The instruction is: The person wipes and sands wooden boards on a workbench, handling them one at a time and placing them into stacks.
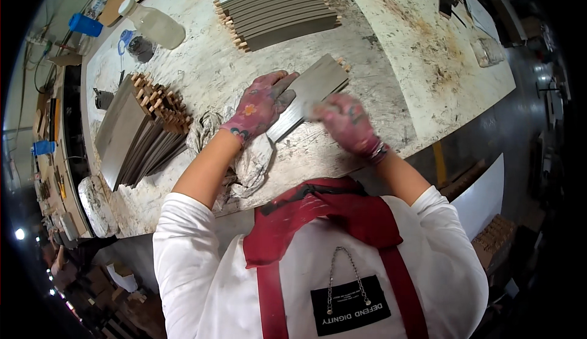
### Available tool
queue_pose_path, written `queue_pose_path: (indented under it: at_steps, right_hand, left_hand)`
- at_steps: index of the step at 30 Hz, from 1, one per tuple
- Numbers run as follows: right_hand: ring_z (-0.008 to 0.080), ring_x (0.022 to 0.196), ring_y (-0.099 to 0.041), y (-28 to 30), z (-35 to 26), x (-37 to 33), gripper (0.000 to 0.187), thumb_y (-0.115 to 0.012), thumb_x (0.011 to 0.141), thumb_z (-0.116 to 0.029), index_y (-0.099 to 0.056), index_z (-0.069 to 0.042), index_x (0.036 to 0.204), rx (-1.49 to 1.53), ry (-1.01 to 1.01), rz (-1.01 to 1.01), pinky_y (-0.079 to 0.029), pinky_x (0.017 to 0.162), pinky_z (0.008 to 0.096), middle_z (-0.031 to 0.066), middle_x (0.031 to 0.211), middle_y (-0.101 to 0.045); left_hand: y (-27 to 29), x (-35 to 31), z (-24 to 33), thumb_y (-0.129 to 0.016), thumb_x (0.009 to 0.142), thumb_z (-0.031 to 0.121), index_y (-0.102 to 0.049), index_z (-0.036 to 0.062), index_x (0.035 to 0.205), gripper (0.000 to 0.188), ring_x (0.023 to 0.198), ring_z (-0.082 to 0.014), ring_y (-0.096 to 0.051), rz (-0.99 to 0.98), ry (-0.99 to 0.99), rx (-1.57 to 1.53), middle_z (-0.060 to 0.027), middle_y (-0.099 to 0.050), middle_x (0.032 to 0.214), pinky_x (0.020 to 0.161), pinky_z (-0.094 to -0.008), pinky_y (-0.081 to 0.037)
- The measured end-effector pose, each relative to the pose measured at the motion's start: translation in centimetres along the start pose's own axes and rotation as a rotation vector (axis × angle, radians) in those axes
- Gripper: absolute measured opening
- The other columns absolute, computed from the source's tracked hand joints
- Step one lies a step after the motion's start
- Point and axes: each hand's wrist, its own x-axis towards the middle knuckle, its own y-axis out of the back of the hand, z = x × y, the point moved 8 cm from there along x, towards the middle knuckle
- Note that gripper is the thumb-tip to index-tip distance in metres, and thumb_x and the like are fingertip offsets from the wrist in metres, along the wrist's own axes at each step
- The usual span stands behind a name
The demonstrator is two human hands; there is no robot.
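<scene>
A flat grey slat [310, 91] with wooden pegs at its far end lies slanted on the worktable. My left hand [260, 103], in a flowered pink glove with grey fingertips, holds the slat by its left edge. Over its right edge is my right hand [350, 125], gloved alike, fingers curled in and blurred by motion. Something small and pale seems to be in those fingers, too smeared to name. A crumpled, stained cloth [254, 167] lies under my left wrist.
Pegged grey slats lie in a row [278, 14] at the far side, and more lean in a stack [131, 134] at left. Behind that stack stand a cloudy plastic jug [160, 26], a dark small jar [140, 49] and a blue cup [85, 25]. The worktable [373, 149] is paint-stained.
</scene>
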Motion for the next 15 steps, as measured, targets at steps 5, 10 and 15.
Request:
queue_pose_path:
  at_steps: [5,10,15]
  right_hand:
    - [0.0306,0.103,-0.060,7.6,8.5,-2.5,0.043,-0.071,0.080,-0.005,-0.062,-0.011,0.122,-0.113,-0.224,0.572,-0.054,0.087,0.0394,0.0141,0.112,-0.060]
    - [0.0289,0.111,-0.059,9.1,11.0,-4.5,0.038,-0.069,0.083,-0.002,-0.062,-0.004,0.120,0.233,-0.337,0.640,-0.047,0.097,0.0353,0.0146,0.116,-0.060]
    - [0.0290,0.113,-0.058,8.3,7.0,-0.7,0.036,-0.070,0.084,-0.006,-0.063,-0.002,0.119,0.340,-0.199,0.518,-0.044,0.099,0.0352,0.0143,0.117,-0.061]
  left_hand:
    - [2.7,-1.0,1.9,-0.056,0.098,0.029,-0.048,0.0086,0.143,0.050,0.128,-0.0379,-0.048,0.014,0.067,0.112,-0.0187,-0.049,0.142,0.108,-0.0420,-0.040]
    - [5.6,-9.6,1.1,-0.063,0.093,0.026,-0.051,-0.0012,0.136,0.052,0.126,-0.0411,-0.049,0.169,0.242,0.284,-0.0234,-0.051,0.137,0.106,-0.0451,-0.041]
    - [3.9,-8.2,9.7,-0.067,0.085,0.013,-0.062,0.0028,0.114,0.032,0.104,-0.0362,-0.062,0.121,-0.006,-0.001,-0.0191,-0.064,0.111,0.090,-0.0448,-0.053]
